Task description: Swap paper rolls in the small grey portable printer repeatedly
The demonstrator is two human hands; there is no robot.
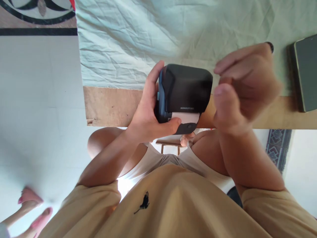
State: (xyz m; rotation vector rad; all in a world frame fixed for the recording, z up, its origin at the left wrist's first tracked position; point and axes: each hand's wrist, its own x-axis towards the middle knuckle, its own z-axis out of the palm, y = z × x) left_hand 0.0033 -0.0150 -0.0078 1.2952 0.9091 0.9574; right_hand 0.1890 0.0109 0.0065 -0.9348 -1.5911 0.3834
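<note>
A black and blue handheld label printer [189, 87] is held over the table's front edge by my left hand [151, 114]. My left fingers wrap round its left side, and the thumb lies across the front, by the paper. A strip of white label paper [187, 117] sticks out of the slot below the printed lettering. Just right of the printer, apart from it, is my right hand [247, 86], blurred by motion. Its fingers are partly curled, with the thumb near them; whether anything small sits between them cannot be made out.
A pale green cloth [138, 43] covers most of the wooden table [111, 104], leaving a bare wood strip along the front. A dark phone or tablet [307, 72] lies at the right. Below are my knees and a small wooden stool [169, 143]. Another person's feet in pink footwear [31, 195] show at lower left.
</note>
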